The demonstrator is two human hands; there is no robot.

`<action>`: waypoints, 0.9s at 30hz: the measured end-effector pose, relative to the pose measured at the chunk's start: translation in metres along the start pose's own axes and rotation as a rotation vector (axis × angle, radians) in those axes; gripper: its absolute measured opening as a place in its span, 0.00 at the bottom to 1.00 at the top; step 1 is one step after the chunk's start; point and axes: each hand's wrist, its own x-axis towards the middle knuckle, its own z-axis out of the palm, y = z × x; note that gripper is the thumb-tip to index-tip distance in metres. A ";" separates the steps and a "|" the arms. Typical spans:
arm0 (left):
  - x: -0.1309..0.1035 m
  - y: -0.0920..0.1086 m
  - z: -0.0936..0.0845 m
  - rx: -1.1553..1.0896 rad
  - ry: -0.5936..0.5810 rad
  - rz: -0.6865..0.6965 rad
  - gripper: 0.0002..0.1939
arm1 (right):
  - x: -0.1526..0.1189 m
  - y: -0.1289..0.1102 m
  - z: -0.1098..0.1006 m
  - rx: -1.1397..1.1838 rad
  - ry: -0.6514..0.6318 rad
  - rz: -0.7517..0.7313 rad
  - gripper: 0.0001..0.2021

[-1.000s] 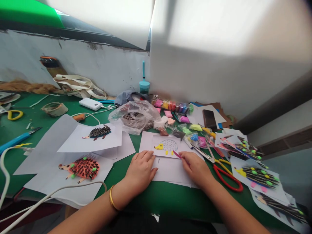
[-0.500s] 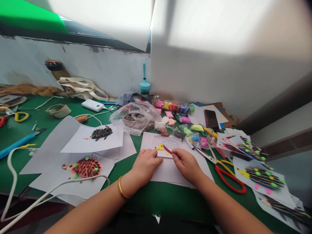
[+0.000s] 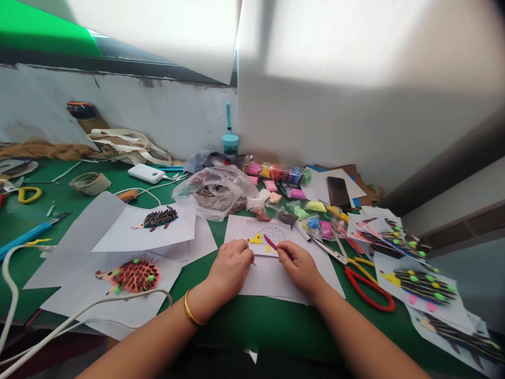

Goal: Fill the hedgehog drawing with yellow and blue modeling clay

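Hedgehog drawing (image 3: 278, 233), tip of the purple tool (image 3: 270, 242) newly shifted leftward to where yellow head (image 3: 256, 239) meets body, suggesting attention turning there — right fingers (image 3: 285, 253), closed in a pinch on the tool, lie at the drawing's lower right; left fingers (image 3: 243, 251) curl below the head, hold unclear

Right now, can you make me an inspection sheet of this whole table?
Surface: green table, strewn with things.
Job's things: yellow-headed hedgehog drawing above white paper; purple tool over the drawing.
Clutter: scissors at right, clear bag with dark seeds, blue-handled blade at far left.
Hands: left hand curled on the paper, any grip unclear; right hand pinches the purple tool with its fingers.
Cables: white cable crosses the red hedgehog's sheet; thinner one near the white power bank.
Surroundings: scuffed wall behind. Other people: nothing seen.
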 end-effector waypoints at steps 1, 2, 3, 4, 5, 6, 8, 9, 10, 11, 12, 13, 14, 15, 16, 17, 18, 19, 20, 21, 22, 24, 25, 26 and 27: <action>-0.002 0.002 0.000 -0.003 0.001 -0.023 0.07 | 0.000 0.000 0.000 -0.001 -0.003 0.001 0.10; -0.005 0.003 -0.001 -0.006 0.004 -0.044 0.07 | 0.000 0.001 0.001 -0.002 -0.005 0.000 0.10; -0.007 0.003 0.000 -0.009 0.009 -0.060 0.07 | -0.001 0.002 0.001 -0.002 -0.002 -0.003 0.10; -0.008 0.004 0.001 -0.012 0.016 -0.065 0.07 | -0.001 0.003 0.001 -0.002 0.002 -0.006 0.10; -0.010 0.003 0.002 -0.013 0.023 -0.059 0.07 | -0.001 0.003 0.001 -0.001 0.007 -0.007 0.10; -0.010 0.002 0.003 -0.012 0.028 -0.045 0.08 | -0.001 0.004 0.002 0.000 0.014 -0.007 0.10; -0.012 0.000 0.005 0.001 0.033 0.002 0.12 | -0.002 0.006 0.002 0.002 0.023 -0.005 0.12; -0.012 -0.002 0.006 0.009 0.036 0.023 0.12 | -0.002 0.007 0.002 0.002 0.023 -0.003 0.12; -0.012 -0.003 0.007 0.016 0.041 0.038 0.11 | -0.002 0.007 0.002 0.002 0.022 -0.003 0.13; -0.012 -0.003 0.007 0.020 0.049 0.043 0.10 | -0.001 0.008 0.002 0.000 0.021 -0.004 0.13; -0.012 -0.004 0.007 0.021 0.058 0.042 0.09 | -0.001 0.008 0.002 -0.002 0.020 -0.004 0.13; -0.012 -0.004 0.008 0.017 0.065 0.036 0.07 | -0.001 0.008 0.002 -0.006 0.020 -0.004 0.13; -0.012 -0.003 0.008 0.009 0.068 0.026 0.06 | -0.001 0.009 0.002 -0.009 0.019 -0.005 0.13; -0.012 -0.003 0.008 -0.002 0.068 0.015 0.05 | -0.001 0.009 0.002 -0.013 0.019 -0.008 0.13; -0.012 -0.002 0.008 -0.016 0.066 0.003 0.04 | -0.001 0.009 0.002 -0.016 0.020 -0.012 0.13; -0.012 -0.002 0.008 -0.030 0.062 -0.008 0.04 | -0.001 0.009 0.002 -0.016 0.021 -0.013 0.13; -0.011 -0.001 0.008 -0.043 0.059 -0.019 0.04 | -0.001 0.009 0.003 -0.015 0.021 -0.011 0.14; -0.011 -0.001 0.008 -0.053 0.057 -0.030 0.04 | -0.002 0.009 0.003 -0.011 0.022 -0.006 0.14; -0.010 0.000 0.008 -0.061 0.055 -0.039 0.04 | -0.002 0.009 0.003 -0.006 0.021 -0.001 0.14; -0.010 0.000 0.008 -0.067 0.053 -0.048 0.04 | -0.002 0.008 0.003 0.001 0.020 0.002 0.15; -0.010 0.000 0.007 -0.075 0.051 -0.056 0.04 | -0.002 0.008 0.003 0.009 0.018 0.000 0.16; -0.009 -0.001 0.007 -0.096 0.046 -0.071 0.04 | -0.002 0.008 0.002 0.026 0.013 -0.013 0.16; -0.009 -0.002 0.006 -0.110 0.040 -0.078 0.04 | -0.002 0.007 0.002 0.033 0.007 -0.022 0.16; -0.009 -0.003 0.006 -0.125 0.030 -0.083 0.06 | -0.001 0.007 0.002 0.039 0.001 -0.034 0.15; -0.009 -0.003 0.005 -0.139 0.021 -0.086 0.06 | -0.001 0.006 0.001 0.042 -0.004 -0.046 0.15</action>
